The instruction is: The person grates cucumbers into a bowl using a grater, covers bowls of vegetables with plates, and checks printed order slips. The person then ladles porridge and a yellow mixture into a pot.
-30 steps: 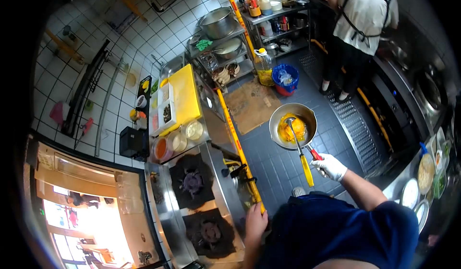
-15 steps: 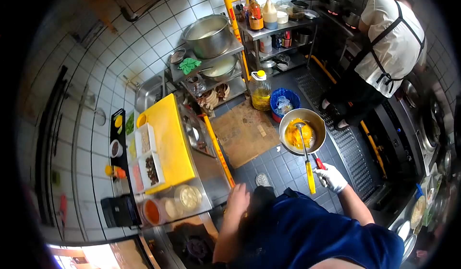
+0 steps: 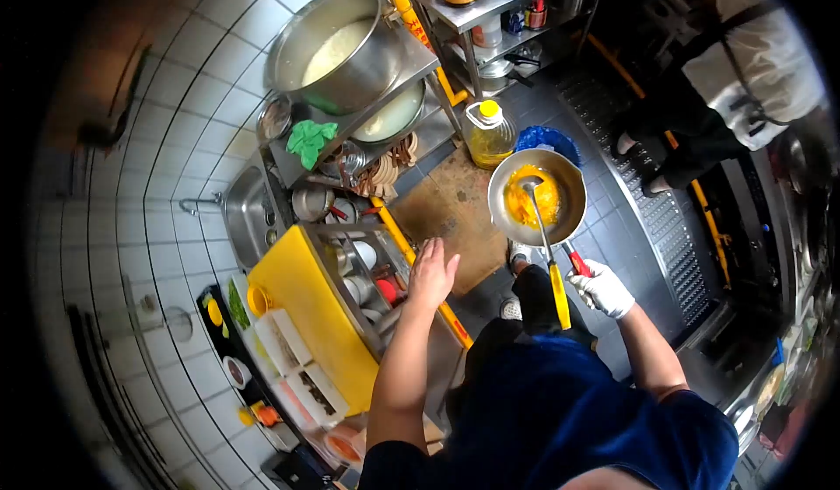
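Observation:
My right hand (image 3: 604,289), in a white glove, is closed round the red handle of a steel pan (image 3: 569,212), held out over the floor. Orange-yellow food (image 3: 532,198) lies in the pan, and a ladle with a yellow handle (image 3: 558,296) rests in it, its handle sticking out over the rim beside my glove. My bare left hand (image 3: 432,273) is empty, fingers apart, above the yellow rail and right of the open shelf under the yellow cutting board (image 3: 319,315).
A rack with a large steel pot (image 3: 372,74) and a green cloth (image 3: 310,143) stands ahead left, beside a sink (image 3: 248,219). An oil jug (image 3: 490,133) and a blue-lined bin (image 3: 549,143) are on the floor. Another person (image 3: 757,61) stands at the right by the stoves.
My view has shifted forward past the burners toward the sink and rack. My left hand has left the yellow rail and reaches forward. The pan stays in my right hand.

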The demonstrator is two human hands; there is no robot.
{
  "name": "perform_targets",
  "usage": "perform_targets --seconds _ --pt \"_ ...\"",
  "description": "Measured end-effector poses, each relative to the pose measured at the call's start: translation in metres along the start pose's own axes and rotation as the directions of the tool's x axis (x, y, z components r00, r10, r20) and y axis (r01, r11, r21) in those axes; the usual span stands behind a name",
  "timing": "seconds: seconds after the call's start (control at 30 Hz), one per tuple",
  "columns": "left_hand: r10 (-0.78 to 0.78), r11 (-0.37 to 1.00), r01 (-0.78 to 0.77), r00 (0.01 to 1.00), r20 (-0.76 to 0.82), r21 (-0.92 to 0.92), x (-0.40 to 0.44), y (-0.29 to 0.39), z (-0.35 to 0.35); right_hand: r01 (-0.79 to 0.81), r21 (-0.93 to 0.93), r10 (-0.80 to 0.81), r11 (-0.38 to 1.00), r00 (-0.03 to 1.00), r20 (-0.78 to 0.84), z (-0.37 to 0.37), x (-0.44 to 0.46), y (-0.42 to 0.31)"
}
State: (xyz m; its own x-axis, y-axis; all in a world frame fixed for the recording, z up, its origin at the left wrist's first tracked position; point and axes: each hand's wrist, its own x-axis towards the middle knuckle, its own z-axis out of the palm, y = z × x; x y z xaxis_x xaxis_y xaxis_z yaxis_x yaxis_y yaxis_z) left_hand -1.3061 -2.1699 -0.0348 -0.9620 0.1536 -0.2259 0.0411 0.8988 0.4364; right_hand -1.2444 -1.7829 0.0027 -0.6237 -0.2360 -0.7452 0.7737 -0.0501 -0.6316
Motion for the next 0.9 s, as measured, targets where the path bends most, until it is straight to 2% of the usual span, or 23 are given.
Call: perform_targets --seconds 0.07,0.1,0.13,0.17,0.2,0.27,0.33,0.37,0.43,0.47,0.5,0.53,0.57,0.6,0.67,0.73,0.77,0.8,0.9 --pt "-0.114 0.993 0.114 0.993 0.024 -0.003 0.035 -0.041 0.013 -0.072 -0.041 0.074 0.997 0.996 0.044 0.0 0.053 -0.024" --pt "-0.178 0.984 0.18 0.982 0.056 -0.019 0.056 -0.049 0.006 -0.056 -0.026 0.058 0.998 0.996 0.071 -0.002 0.079 -0.025" --pt "-0.157 0.988 0.156 0.988 0.017 0.011 0.079 -0.068 0.007 -0.043 -0.017 0.044 0.999 0.994 0.1 -0.004 0.103 -0.023" --pt "-0.164 0.985 0.164 0.986 0.008 0.057 0.095 -0.091 0.012 -0.125 0.076 0.113 0.989 0.983 0.141 -0.005 0.116 -0.026" --pt "-0.154 0.985 0.153 0.988 0.008 0.079 0.122 -0.114 0.013 -0.171 0.073 0.161 0.983 0.979 0.129 -0.005 0.137 -0.031" --pt "-0.286 0.957 0.281 0.956 0.06 0.074 0.178 -0.148 0.002 -0.214 0.082 0.2 0.973 0.969 0.148 -0.003 0.171 -0.037" --pt "-0.334 0.943 0.333 0.943 0.005 0.018 0.237 -0.185 -0.009 -0.247 0.034 0.239 0.968 0.958 0.161 -0.004 0.202 -0.042" --pt "-0.331 0.934 0.335 0.942 -0.05 0.125 0.263 -0.214 -0.005 -0.273 0.041 0.263 0.961 0.95 0.166 -0.003 0.214 -0.044" --pt "-0.132 0.933 0.192 0.969 -0.208 0.303 0.31 -0.262 -0.01 -0.303 0.076 0.287 0.95 0.942 0.171 0.002 0.228 -0.045" --pt "-0.24 0.911 0.289 0.952 -0.192 0.293 0.334 -0.275 -0.013 -0.307 0.122 0.276 0.944 0.935 0.221 -0.002 0.238 -0.04" --pt "-0.342 0.881 0.38 0.923 -0.178 0.281 0.36 -0.28 -0.017 -0.334 0.069 0.314 0.94 0.928 0.201 -0.002 0.249 -0.039" --pt "-0.476 0.834 0.491 0.871 -0.122 0.25 0.386 -0.285 -0.021 -0.373 0.015 0.364 0.928 0.913 0.183 0.001 0.256 -0.039" --pt "-0.607 0.765 0.602 0.793 -0.058 0.229 0.406 -0.3 -0.019 -0.373 0.038 0.359 0.927 0.912 0.2 0.003 0.264 -0.036" --pt "-0.499 0.85 0.5 0.865 -0.053 0.166 0.425 -0.358 -0.01 -0.373 0.06 0.353 0.926 0.911 0.214 0.004 0.274 -0.033" --pt "-0.562 0.821 0.555 0.827 0.015 0.133 0.448 -0.373 -0.01 -0.356 0.114 0.326 0.927 0.92 0.218 0.01 0.285 -0.025" --pt "-0.593 0.8 0.583 0.804 0.04 0.143 0.459 -0.377 -0.01 -0.323 0.26 0.239 0.91 0.921 0.307 0.015 0.296 -0.014" --pt "-0.602 0.791 0.59 0.797 0.04 0.161 0.462 -0.378 -0.01 -0.339 0.246 0.255 0.908 0.914 0.316 0.02 0.302 -0.015" --pt "-0.608 0.784 0.592 0.793 0.04 0.187 0.462 -0.376 -0.01 -0.351 0.11 0.313 0.93 0.913 0.261 0.027 0.307 -0.017" --pt "-0.613 0.746 0.584 0.79 -0.011 0.319 0.45 -0.358 -0.016 -0.365 0.03 0.351 0.93 0.911 0.217 0.038 0.316 -0.019"
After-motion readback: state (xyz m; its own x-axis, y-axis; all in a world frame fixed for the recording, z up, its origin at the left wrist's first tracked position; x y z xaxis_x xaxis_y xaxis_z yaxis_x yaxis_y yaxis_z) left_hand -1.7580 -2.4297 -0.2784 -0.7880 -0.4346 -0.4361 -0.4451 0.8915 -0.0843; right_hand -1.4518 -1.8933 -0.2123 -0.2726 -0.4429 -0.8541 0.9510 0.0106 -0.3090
